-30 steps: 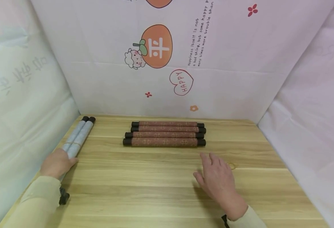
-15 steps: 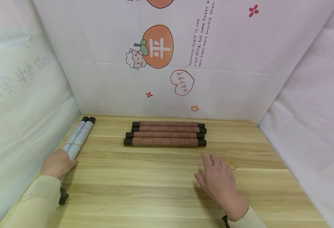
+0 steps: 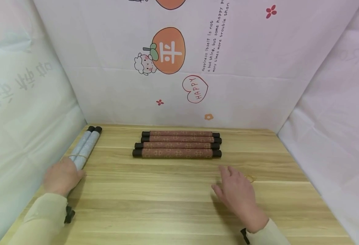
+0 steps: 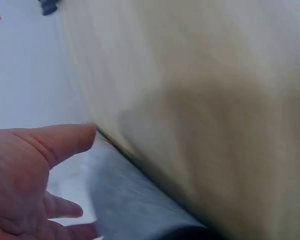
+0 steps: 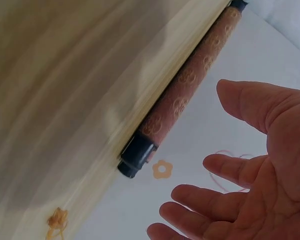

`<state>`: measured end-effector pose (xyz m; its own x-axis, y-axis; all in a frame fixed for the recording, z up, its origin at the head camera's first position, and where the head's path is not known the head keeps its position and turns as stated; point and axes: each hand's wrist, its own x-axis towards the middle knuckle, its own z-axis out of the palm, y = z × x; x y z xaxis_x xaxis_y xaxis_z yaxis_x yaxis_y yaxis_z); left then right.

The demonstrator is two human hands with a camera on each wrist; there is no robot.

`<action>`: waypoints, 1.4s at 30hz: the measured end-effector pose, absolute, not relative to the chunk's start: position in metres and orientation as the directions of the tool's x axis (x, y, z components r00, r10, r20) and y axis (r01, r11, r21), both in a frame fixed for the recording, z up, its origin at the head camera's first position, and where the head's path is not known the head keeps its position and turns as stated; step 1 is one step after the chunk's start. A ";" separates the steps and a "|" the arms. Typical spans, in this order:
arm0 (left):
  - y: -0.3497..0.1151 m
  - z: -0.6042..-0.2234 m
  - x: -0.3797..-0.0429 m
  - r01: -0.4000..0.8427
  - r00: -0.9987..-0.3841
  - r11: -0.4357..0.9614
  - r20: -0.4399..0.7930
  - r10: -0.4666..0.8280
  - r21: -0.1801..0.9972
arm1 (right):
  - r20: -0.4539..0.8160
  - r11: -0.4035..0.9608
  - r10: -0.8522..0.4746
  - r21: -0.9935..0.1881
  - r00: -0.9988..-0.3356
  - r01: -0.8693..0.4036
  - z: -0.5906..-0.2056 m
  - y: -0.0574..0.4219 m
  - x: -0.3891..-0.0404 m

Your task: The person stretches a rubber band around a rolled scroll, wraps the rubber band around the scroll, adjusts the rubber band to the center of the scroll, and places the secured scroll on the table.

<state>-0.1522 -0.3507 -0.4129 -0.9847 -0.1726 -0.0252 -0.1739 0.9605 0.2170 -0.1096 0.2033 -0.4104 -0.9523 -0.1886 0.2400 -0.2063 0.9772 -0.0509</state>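
We're watching the left hand lying over the near part of the two pale rolls, its thumb stretching out straight and its fingers standing apart from it; how firmly it's touching them we aren't able to tell. The rolls are running away from that hand, side by side, and just beyond its knuckles we're spotting a tie going around both, with their black ends poking out farther off. Well to the right of it we're finding the right hand, palm down above the table, and we're seeing it spread, the thumb pointing out toward the left hand and the fingers fanning forward. Whether it's touching the wood we aren't able to say. Just beside its outer fingers a loose band is lying on the table. Ahead of this hand and to its left, four brown rolls are lying crosswise, close together, their black ends not quite lining up. Beyond both hands we're seeing a white cloth rising behind the table, and behind each wrist a cream sleeve is showing.
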 end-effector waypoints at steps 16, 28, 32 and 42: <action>-0.228 -0.381 -0.156 0.211 -0.930 0.966 0.335 0.151 0.148 | 0.033 0.976 -0.062 -0.206 -0.998 -0.067 -0.390 0.265 -0.156; -0.157 -0.389 -0.134 0.367 -0.882 0.914 0.375 0.284 0.171 | -0.072 0.977 -0.018 -0.214 -0.997 -0.003 -0.399 0.287 -0.174; -0.139 -0.392 -0.127 0.396 -0.882 0.898 0.353 0.313 0.192 | -0.130 0.978 -0.025 -0.210 -0.991 0.003 -0.405 0.291 -0.171; -0.108 -0.400 -0.113 0.418 -0.889 0.869 0.318 0.331 0.266 | -0.193 0.980 -0.066 -0.198 -0.979 -0.027 -0.415 0.293 -0.160</action>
<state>-0.1131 -0.1078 -0.4003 -0.8885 0.3309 0.3178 0.4184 0.8686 0.2655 -0.1601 0.2928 -0.4146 -0.9789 -0.0664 -0.1933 -0.0274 0.9798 -0.1980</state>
